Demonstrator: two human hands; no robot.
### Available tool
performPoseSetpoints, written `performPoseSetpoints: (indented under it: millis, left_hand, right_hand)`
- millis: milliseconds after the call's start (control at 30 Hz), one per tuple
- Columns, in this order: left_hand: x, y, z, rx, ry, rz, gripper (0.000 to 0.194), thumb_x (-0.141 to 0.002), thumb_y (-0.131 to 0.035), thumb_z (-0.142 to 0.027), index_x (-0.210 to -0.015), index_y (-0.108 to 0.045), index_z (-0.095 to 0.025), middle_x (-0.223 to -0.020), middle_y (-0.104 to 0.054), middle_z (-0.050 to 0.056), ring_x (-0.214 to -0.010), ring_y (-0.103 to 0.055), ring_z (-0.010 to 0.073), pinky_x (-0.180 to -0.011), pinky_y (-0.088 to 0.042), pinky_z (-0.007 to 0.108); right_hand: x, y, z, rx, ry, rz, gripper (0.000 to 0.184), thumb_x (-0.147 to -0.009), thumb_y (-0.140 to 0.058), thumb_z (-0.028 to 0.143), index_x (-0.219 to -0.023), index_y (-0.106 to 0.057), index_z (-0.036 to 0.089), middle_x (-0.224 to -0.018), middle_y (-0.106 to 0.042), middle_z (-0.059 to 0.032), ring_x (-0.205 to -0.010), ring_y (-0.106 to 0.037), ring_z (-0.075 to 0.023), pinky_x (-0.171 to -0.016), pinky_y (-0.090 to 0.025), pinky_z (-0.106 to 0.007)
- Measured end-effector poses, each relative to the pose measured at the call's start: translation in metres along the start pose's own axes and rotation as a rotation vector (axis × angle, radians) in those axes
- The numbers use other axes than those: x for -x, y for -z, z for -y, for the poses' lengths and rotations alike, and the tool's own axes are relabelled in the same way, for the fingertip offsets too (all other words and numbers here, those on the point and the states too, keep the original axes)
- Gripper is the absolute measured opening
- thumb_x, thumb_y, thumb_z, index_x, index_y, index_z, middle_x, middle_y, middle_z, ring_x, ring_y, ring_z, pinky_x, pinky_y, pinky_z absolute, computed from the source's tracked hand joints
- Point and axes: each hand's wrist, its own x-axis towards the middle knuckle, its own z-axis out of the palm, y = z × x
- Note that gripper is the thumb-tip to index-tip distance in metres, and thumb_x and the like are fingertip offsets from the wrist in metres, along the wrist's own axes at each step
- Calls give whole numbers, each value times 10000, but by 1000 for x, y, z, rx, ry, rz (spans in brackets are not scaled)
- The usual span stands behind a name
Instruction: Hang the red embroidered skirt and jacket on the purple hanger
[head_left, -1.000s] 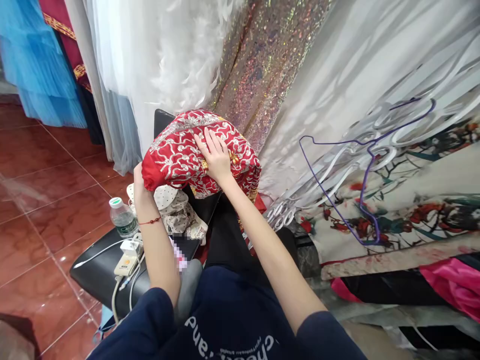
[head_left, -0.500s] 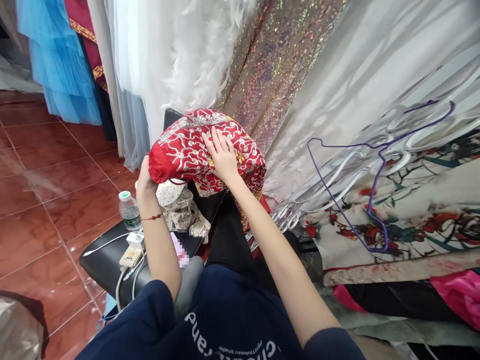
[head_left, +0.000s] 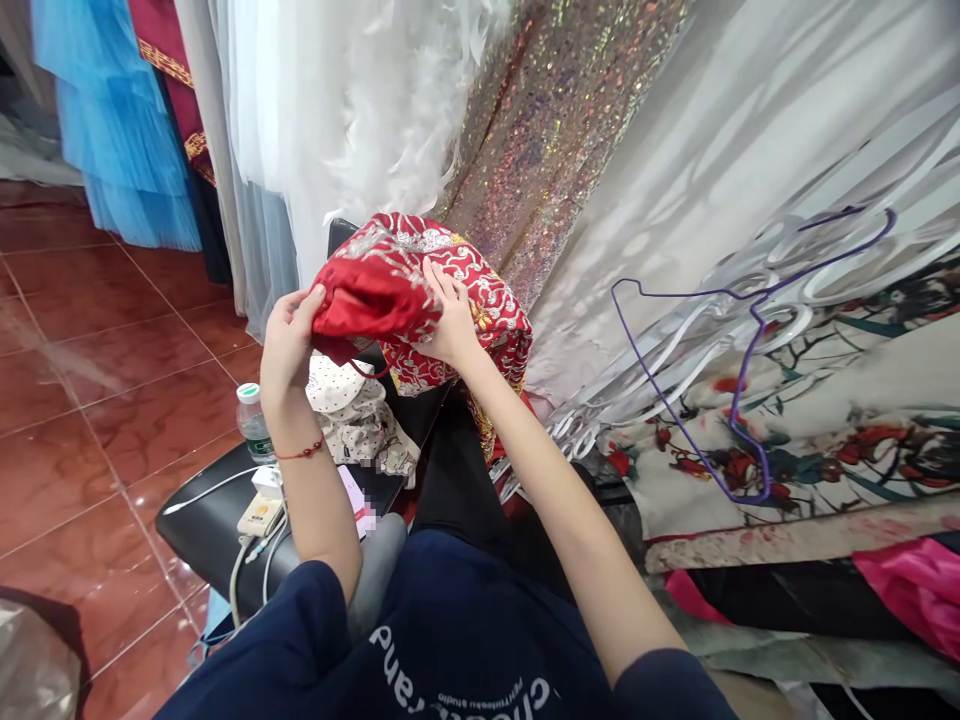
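A red garment [head_left: 491, 290] with silver and gold embroidery lies bunched over my lap and the black seat. My left hand [head_left: 289, 335] pinches the edge of its plain red lining at the left end, thumb on top. My right hand [head_left: 452, 318] grips the folded cloth near the middle, with some fingers on the embroidered side and the thumb hidden. Between the hands the smooth red inner side faces up and sags in a hollow. A thin dark red cord loop hangs below it, above a white cloth with dark dots [head_left: 356, 410].
On the black seat [head_left: 202, 520] are a water bottle [head_left: 255, 425], a white charger with cables [head_left: 264, 500] and a phone [head_left: 356, 500]. A purple hanger [head_left: 660, 400] and white hangers [head_left: 787, 310] are at right. White feathered and sequined gowns [head_left: 555, 130] hang ahead.
The left end of the garment has been lifted and folded back, so more red lining shows. My right hand has gone from lying flat on the embroidery to gripping the cloth.
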Motion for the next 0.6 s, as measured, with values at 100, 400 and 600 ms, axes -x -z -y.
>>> performPoseSetpoints:
  millis: [100, 400, 600]
  left_hand:
    - [14, -20, -11, 95, 2, 131, 530, -908, -557, -655, -974, -688, -146, -1040, -721, 106, -1182, -650, 285, -1039, -545, 394]
    - [44, -100, 19, -26, -473, 330, 721, -865, -466, -793, -1400, -495, -310, -1520, -470, 58, -1507, -364, 285, -1264, -296, 443]
    - [49, -109, 36, -301, -599, 371, 957, -838, -574, -758, -1551, -119, -311, -1652, -179, 139, -1580, -169, 330, -1288, -202, 489]
  right_hand:
    - [-9, 8, -9, -186, -63, -84, 524, -848, -647, 368, -1312, -615, 126, -1407, -617, -187, -1380, -521, -319, -1220, -364, -494]
    - [-19, 64, -60, -484, -263, -664, 365, -974, -419, 465, -939, -643, 178, -863, -708, -72, -1016, -695, -232, -956, -567, -437]
    - [48, 125, -97, -194, -394, -916, 301, -934, -478, 470, -780, -552, 222, -740, -613, -26, -737, -656, -207, -750, -591, -439]
